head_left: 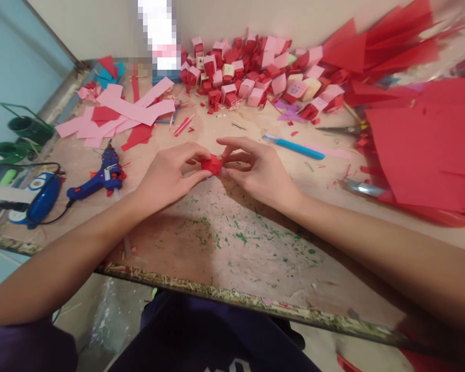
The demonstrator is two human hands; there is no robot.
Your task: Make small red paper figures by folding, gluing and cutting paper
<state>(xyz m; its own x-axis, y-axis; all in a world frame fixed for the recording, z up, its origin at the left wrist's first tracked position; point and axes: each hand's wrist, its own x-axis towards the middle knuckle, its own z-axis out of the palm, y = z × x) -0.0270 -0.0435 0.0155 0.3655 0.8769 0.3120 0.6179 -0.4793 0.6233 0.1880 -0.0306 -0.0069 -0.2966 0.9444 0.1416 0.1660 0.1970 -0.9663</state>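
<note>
I watch through the head camera, and both hands are above the middle of the table (251,253). The left hand (174,168) grasps a small red paper piece (212,165) between thumb and forefinger. The right hand (258,165) has its fingertips at the right side of this piece, with the forefinger lifted; if it also pinches, I cannot tell. The piece is between the two hands, well apart from the rough front edge (201,288). On this nearer side I find the widest room, a bare surface with only green flecks and small bits. The left side is more narrow: the blue glue gun (108,174) lies near the left wrist. Beyond the hands, the pink strips (120,116) and the heap of paper cubes (236,77) limit the space. To the right, the blue pen (294,146) lies just beyond the right hand, and farther are scissors (343,130) and the red sheets (430,150).
</note>
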